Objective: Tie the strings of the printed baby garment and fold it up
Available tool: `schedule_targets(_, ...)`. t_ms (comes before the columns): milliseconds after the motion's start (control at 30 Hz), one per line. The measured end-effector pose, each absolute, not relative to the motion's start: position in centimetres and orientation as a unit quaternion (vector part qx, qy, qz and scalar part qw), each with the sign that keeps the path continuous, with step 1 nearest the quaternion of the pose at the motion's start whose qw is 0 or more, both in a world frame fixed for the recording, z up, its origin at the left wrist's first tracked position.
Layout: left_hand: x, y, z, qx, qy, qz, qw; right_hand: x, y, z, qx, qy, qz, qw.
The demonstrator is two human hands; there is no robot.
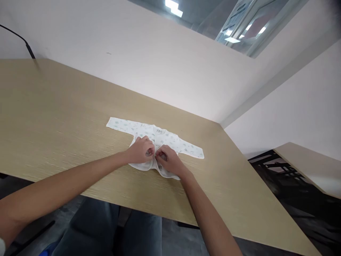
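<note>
A small white baby shirt [172, 141] with a pale green and grey print lies spread on the table, both sleeves stretched out sideways and the neckline facing away from me. At its front opening, my left hand [142, 149] pinches the left edge of the cloth. My right hand [168, 160] pinches the facing edge, so the fingertips of both hands nearly meet at the middle. Between them the fabric is drawn up, and the lower hem bulges toward me on either side. Whatever fastener may sit under the fingertips is hidden.
The wood-toned table [66, 117] runs up against a white wall [128, 53] with a window [213, 17] above. A black cable [26, 44] stands at the far left. To the right is another table [306, 163] with dark items beneath. My legs are under the near edge.
</note>
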State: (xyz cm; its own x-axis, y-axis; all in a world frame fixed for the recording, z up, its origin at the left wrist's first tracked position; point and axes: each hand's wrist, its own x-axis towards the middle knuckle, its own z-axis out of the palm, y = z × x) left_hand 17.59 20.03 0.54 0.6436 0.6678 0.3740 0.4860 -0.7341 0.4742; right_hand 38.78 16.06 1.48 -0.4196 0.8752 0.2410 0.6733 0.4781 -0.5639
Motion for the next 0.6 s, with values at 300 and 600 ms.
schedule_targets(300,17.64,20.07,0.50,0.889,0.327,0.271,0.169,38.63,16.16,1.59,-0.493,-0.798,0.238,0.251)
schedule_targets(600,17.61,20.29,0.24,0.890,0.329,0.263,0.172,38.84,16.30,2.12,-0.525,-0.753,0.301,0.259)
